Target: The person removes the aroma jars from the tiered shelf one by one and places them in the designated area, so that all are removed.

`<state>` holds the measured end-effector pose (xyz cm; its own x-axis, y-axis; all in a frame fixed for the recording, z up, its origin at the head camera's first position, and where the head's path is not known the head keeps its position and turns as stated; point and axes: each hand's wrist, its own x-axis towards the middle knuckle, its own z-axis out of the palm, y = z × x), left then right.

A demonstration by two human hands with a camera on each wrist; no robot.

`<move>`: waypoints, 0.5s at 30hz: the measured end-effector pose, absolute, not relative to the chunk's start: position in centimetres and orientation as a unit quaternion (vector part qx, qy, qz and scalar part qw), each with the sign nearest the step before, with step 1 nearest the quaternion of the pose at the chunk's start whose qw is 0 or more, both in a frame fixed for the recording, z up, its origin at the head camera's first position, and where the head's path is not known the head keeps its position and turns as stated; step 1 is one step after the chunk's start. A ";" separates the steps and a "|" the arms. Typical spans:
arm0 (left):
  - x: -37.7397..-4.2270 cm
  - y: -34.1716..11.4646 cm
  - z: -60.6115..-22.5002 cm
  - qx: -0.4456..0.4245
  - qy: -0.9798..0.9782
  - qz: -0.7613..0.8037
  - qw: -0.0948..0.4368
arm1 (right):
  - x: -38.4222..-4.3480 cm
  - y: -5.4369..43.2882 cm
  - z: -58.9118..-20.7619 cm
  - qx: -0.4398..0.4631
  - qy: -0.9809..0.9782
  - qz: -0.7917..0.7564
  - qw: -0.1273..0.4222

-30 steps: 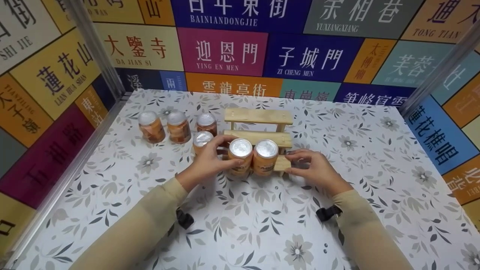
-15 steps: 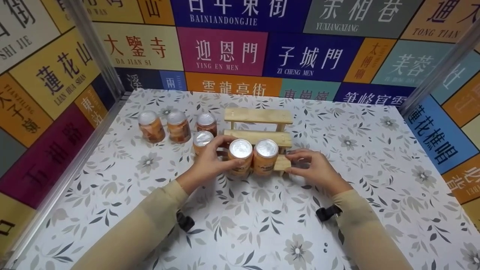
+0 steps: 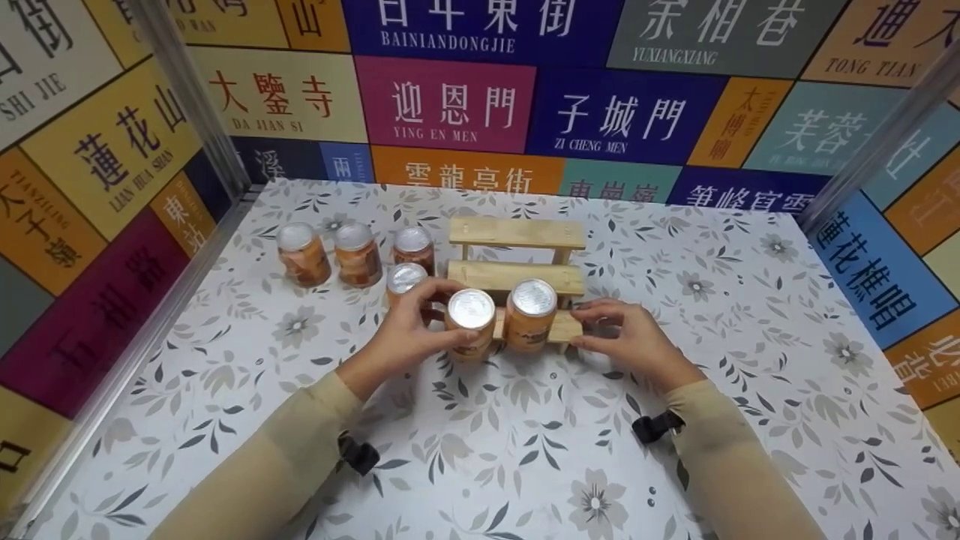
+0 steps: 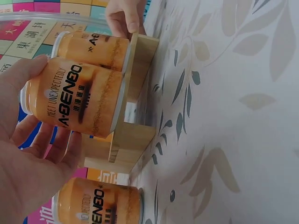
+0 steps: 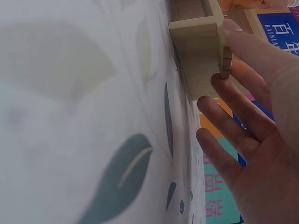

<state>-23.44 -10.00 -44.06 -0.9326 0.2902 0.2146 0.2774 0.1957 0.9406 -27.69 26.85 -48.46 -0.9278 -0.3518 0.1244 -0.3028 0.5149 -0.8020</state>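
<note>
The left hand (image 3: 400, 330) clamps its fingers round a can (image 3: 472, 313) at the front left of a rack (image 3: 517, 277), whose right end the right hand (image 3: 628, 336) pinches.

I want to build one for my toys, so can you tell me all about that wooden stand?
The wooden stand looks like pale bare wood: three flat planks stepped up toward the back, on supports with open gaps. It stands upright on the flowered tabletop. An orange silver-topped can stands on its lowest step, and the right hand pinches that step's right end.
</note>
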 end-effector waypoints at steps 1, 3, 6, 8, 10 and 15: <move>-23.2 -10.3 -44.0 0.181 0.776 0.604 0.005 | -27.7 26.8 -48.5 -0.187 0.871 -0.454 0.028; -22.8 -10.9 -43.9 0.173 0.781 0.600 0.003 | -27.6 26.8 -48.4 -0.183 0.873 -0.451 0.032; -22.3 -11.7 -43.8 0.161 0.789 0.593 -0.002 | -27.6 26.7 -48.4 -0.171 0.878 -0.446 0.037; -22.0 -12.3 -43.9 0.156 0.790 0.593 -0.004 | -27.5 26.7 -48.2 -0.166 0.880 -0.444 0.042; -21.8 -12.9 -44.0 0.151 0.791 0.593 -0.005 | -27.4 26.7 -48.1 -0.162 0.881 -0.442 0.045; -21.4 -14.6 -44.1 0.141 0.789 0.599 -0.004 | -27.5 26.8 -48.0 -0.162 0.881 -0.442 0.050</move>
<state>-21.40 -14.57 -44.09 -0.9605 0.2169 0.1745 0.2264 0.2436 0.9431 -27.45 26.76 -48.02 -0.9427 -0.3291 0.0549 -0.2409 0.5575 -0.7945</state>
